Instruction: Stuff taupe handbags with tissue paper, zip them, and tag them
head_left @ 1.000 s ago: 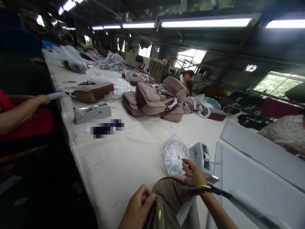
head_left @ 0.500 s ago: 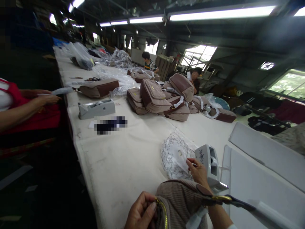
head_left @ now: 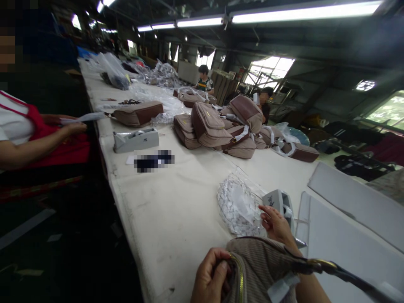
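A taupe ribbed handbag (head_left: pixel 259 261) with a brass zipper and a dark strap lies at the bottom, partly out of view. My left hand (head_left: pixel 212 275) is closed on the zippered edge of its opening, thumb on top. Beyond the bag, my right hand (head_left: pixel 277 225) reaches over the table with fingers loosely extended; nothing shows in them. Its fingertips are beside a clear plastic bag (head_left: pixel 232 210) of small printed white packets. Just behind that hand stands a grey tape dispenser (head_left: pixel 279 200), partly hidden by it.
Several taupe and brown handbags (head_left: pixel 211 126) are piled across the table (head_left: pixel 164 219). Another tape dispenser (head_left: pixel 137 139) stands left of them. White boards (head_left: pixel 350 240) lie at right. A co-worker in a red apron (head_left: pixel 41 126) handles a white sheet at the left edge.
My right hand has drawn back slightly from the packets, and its fingers have loosened from a pinch at a whitish piece. The view has shifted; my left hand still grips the handbag's edge.
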`<state>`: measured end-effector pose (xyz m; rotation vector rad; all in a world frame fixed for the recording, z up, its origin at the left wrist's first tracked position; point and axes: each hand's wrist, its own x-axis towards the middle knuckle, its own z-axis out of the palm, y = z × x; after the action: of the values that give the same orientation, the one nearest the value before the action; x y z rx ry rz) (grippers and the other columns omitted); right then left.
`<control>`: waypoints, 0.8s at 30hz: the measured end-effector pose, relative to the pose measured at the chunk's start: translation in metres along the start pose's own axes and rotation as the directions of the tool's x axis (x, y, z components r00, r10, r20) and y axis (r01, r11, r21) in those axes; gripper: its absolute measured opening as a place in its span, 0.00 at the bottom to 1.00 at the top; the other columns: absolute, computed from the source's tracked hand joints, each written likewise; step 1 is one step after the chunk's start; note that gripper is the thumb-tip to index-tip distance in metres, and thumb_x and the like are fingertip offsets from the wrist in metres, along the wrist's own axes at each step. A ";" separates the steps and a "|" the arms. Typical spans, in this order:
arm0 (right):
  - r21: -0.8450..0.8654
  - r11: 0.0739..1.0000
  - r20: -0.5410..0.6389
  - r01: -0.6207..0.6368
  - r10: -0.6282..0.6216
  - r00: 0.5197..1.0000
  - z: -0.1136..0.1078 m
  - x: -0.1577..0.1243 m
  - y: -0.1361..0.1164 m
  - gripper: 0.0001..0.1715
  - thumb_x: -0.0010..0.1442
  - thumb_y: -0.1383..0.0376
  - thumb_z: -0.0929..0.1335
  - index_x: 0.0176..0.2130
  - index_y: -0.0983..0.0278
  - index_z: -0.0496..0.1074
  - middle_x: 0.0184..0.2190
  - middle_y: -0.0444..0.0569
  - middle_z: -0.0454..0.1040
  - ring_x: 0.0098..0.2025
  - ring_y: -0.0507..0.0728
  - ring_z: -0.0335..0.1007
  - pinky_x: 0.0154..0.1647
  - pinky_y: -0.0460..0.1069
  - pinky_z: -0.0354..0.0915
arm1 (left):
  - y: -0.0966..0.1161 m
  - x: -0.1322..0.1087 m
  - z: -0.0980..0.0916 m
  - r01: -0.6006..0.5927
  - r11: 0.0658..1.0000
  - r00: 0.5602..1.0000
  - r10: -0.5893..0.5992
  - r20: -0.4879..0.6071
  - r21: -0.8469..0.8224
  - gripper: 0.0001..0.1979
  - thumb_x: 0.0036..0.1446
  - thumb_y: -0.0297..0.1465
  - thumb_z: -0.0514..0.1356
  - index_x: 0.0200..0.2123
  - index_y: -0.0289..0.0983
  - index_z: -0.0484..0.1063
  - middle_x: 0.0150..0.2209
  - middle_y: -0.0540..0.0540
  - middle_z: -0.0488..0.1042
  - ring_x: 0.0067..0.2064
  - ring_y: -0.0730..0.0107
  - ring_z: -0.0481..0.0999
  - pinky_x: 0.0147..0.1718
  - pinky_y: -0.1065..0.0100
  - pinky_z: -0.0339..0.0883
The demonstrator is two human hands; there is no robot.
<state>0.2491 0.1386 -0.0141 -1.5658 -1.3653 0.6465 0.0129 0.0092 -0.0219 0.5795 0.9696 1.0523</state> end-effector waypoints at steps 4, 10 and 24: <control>-0.095 0.993 0.023 -0.073 0.076 0.997 -0.012 -0.016 0.002 0.21 0.57 0.48 0.62 0.32 0.62 0.68 0.21 0.47 0.71 0.17 0.53 0.63 0.14 0.47 0.57 | 0.006 0.000 -0.003 0.039 0.999 0.999 -0.039 0.016 0.010 0.14 0.48 0.40 0.58 0.33 0.35 0.66 0.23 0.54 0.64 0.20 0.80 0.58 0.19 0.75 0.48; -0.349 0.931 0.148 0.110 -0.061 0.987 0.009 -0.015 0.015 0.15 0.48 0.51 0.69 0.28 0.60 0.74 0.28 0.48 0.72 0.25 0.58 0.66 0.31 0.56 0.66 | -0.004 -0.004 0.003 0.031 0.999 0.999 -0.032 -0.031 -0.013 0.15 0.47 0.41 0.59 0.31 0.36 0.65 0.21 0.55 0.63 0.18 0.81 0.56 0.19 0.75 0.47; -0.378 0.896 0.282 0.234 -0.129 0.951 0.015 -0.001 0.018 0.12 0.48 0.54 0.69 0.23 0.59 0.74 0.26 0.49 0.73 0.25 0.58 0.66 0.29 0.55 0.64 | 0.007 -0.010 -0.001 0.030 1.000 0.999 -0.030 -0.015 -0.005 0.11 0.46 0.37 0.56 0.28 0.35 0.64 0.20 0.55 0.62 0.18 0.82 0.55 0.18 0.75 0.44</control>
<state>0.2448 0.1432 -0.0369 -1.6884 -1.9124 0.4713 0.0070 0.0032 -0.0128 0.5516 0.9861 1.0331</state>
